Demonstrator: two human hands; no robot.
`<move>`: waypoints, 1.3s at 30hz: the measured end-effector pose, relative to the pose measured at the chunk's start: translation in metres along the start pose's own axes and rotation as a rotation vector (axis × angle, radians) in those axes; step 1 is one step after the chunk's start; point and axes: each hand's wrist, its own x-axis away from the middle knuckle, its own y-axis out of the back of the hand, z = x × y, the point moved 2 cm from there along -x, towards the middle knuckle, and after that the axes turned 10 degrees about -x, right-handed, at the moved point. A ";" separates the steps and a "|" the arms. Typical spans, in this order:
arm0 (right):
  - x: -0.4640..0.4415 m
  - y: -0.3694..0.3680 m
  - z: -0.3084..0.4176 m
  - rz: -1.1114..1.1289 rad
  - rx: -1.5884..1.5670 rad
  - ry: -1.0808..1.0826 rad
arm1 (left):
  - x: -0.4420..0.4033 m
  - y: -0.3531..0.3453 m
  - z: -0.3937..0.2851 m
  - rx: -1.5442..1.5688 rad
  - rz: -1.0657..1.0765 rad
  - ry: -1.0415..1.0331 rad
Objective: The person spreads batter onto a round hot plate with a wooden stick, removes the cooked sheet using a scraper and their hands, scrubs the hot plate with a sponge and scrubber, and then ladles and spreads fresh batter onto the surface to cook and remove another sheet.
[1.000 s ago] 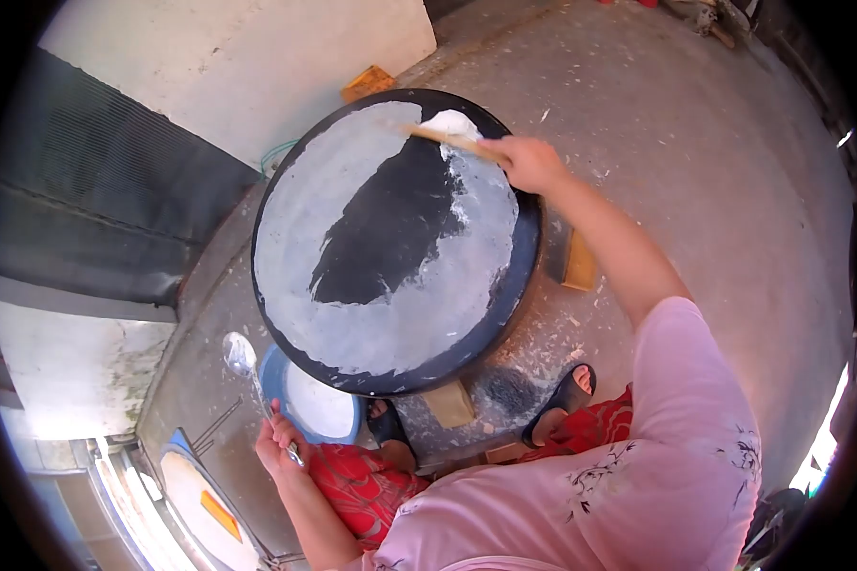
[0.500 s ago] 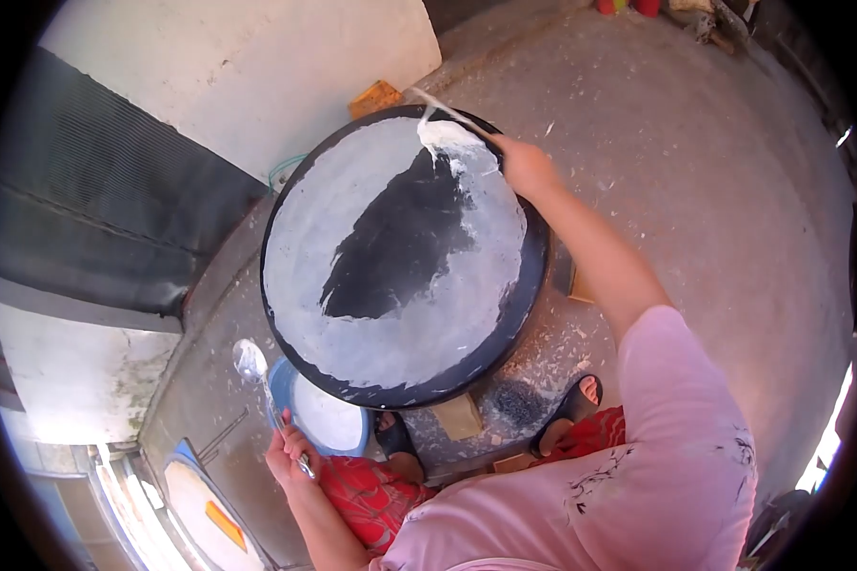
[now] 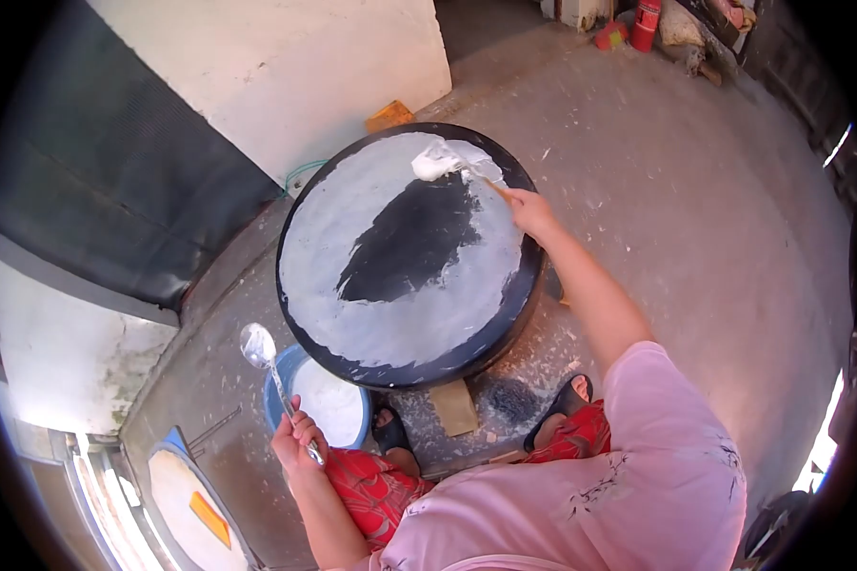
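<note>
My right hand (image 3: 533, 211) is closed on the handle of a batter spreader (image 3: 491, 183) over the upper right of a large round black griddle (image 3: 516, 305). At the spreader's far end lies a thick lump of white batter (image 3: 436, 161), partly hiding the tool's edge. A thin pale layer of batter (image 3: 328, 214) covers most of the griddle, around a bare dark patch. My left hand (image 3: 298, 437) grips a large metal spoon (image 3: 260, 345), its bowl smeared white and raised beside a blue bucket (image 3: 280, 377). White batter (image 3: 327, 400) fills much of that bucket.
At lower left is a round pale board (image 3: 171, 487) with an orange scraper (image 3: 209, 519) on it. An orange block (image 3: 390, 116) sits behind the griddle by a white wall (image 3: 352, 67). A red cylinder (image 3: 645, 26) stands at the back. My sandaled feet (image 3: 391, 433) are below the griddle.
My right hand and the spreader have come inward from the griddle's rim, and the batter lump sits farther in. The whole view has shifted slightly. My left hand still holds the spoon.
</note>
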 end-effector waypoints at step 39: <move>0.141 -0.087 0.053 0.316 0.272 0.291 | 0.016 0.036 -0.033 0.004 0.039 0.030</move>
